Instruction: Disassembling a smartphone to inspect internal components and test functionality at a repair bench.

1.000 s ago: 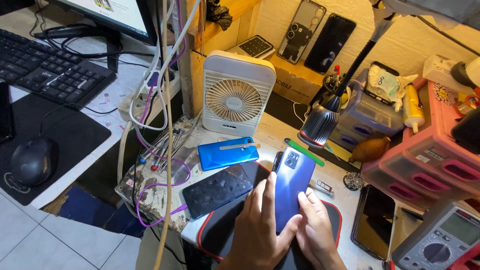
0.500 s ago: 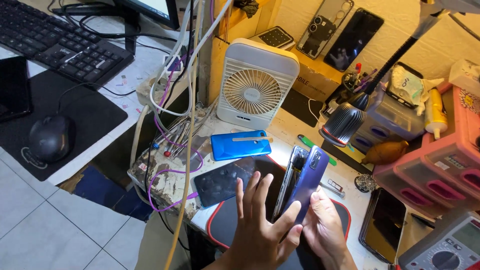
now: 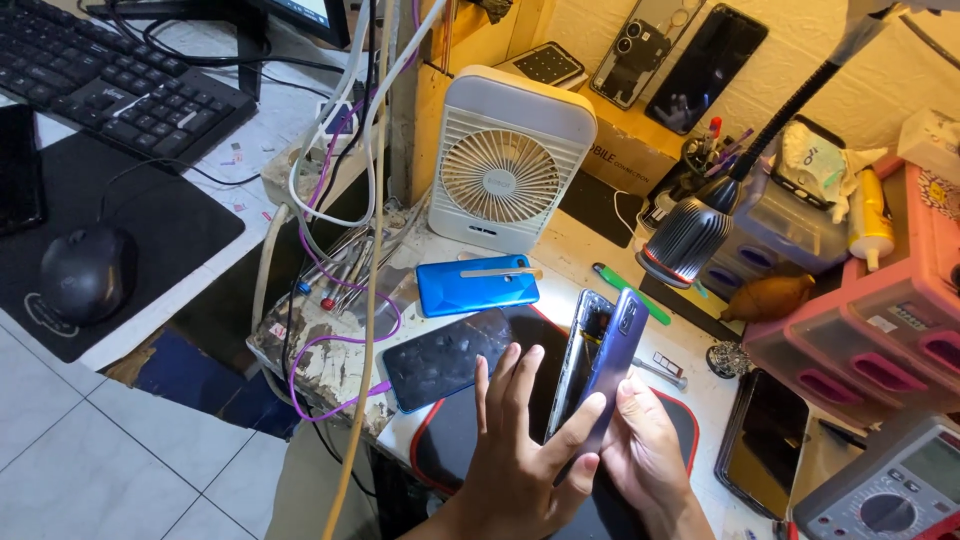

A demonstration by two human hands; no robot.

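a white desk fan point(image 3: 505, 165) stands at the back of my bench, with a bright blue phone point(image 3: 477, 284) lying face down just in front of it and a dark phone point(image 3: 447, 358) with a cracked-looking screen nearer me. to my left a black mouse point(image 3: 85, 272) sits on a dark mat below a black keyboard point(image 3: 118, 82), with white and purple cables point(image 3: 345, 180) hanging between the two surfaces. to my right a gooseneck lamp point(image 3: 688, 238) bends over a green tool point(image 3: 620, 287), beside pink drawers point(image 3: 880, 330) and a multimeter point(image 3: 890, 490).

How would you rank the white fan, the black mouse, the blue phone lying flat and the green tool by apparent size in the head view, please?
1. White fan
2. Blue phone
3. Black mouse, which looks close to the phone in size, so that order is unsure
4. Green tool
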